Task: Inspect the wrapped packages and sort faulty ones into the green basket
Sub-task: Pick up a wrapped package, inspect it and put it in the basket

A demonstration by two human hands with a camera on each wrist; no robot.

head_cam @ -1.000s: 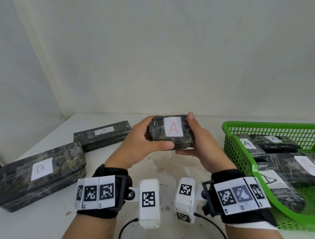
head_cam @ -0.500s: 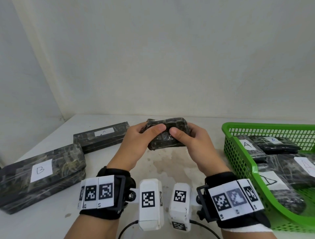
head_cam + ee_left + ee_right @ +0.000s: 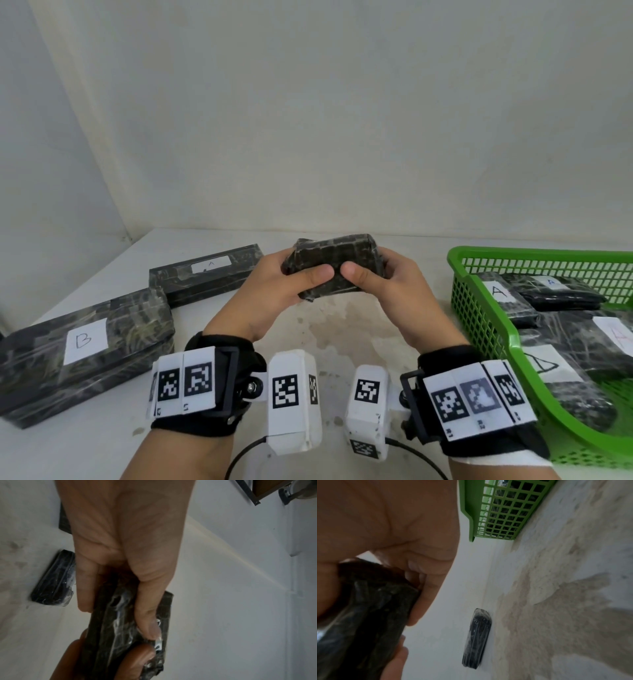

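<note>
Head view: both hands (image 3: 274, 294) (image 3: 387, 291) grip blocky film-wrapped package (image 3: 334, 265) — crinkled, glossy.

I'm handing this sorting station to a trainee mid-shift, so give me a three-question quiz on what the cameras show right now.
1. True or false: the small wrapped package is lying on the table.
2. Which letter is on the label of the large package nearest the left hand? a) A b) B c) C
3. Fill in: the green basket stands on the side of the ____ hand.

Key:
1. False: both hands hold it above the table, thumbs on its near face.
2. b
3. right
</note>
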